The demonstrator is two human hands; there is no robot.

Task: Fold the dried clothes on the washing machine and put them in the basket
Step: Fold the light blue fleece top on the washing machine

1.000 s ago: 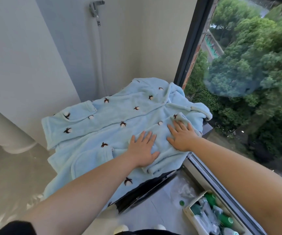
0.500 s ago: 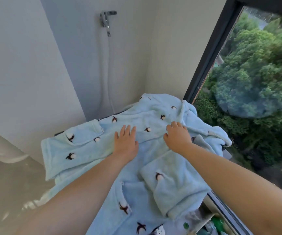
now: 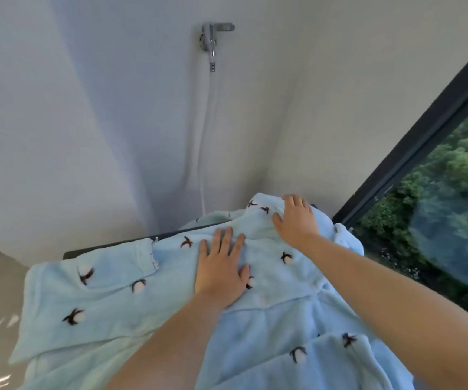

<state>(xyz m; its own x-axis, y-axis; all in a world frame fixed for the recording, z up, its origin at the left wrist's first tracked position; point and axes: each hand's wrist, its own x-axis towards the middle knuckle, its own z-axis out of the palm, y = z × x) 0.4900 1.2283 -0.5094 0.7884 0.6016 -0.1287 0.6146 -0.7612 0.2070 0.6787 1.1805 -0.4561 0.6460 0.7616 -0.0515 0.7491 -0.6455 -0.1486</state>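
Both spread flat, left hand [image 3: 220, 274] and right hand [image 3: 297, 220] press a blue fleece garment [image 3: 109, 299] covering the washing machine [image 3: 106, 247].

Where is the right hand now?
In the head view, the right hand rests on the far end of the blue robe, right of the left hand, near the window frame.

Blue fleece garment [image 3: 269, 333] covering the washing machine [image 3: 106, 247], left hand [image 3: 221, 274] and right hand [image 3: 296, 220] flat on its middle, free room over the sleeve [image 3: 86, 294] at left, white wall [image 3: 86, 122] close behind, tap [image 3: 213, 38] and hose [image 3: 208, 130] in the corner, black window frame [image 3: 412, 147] hemming the right.
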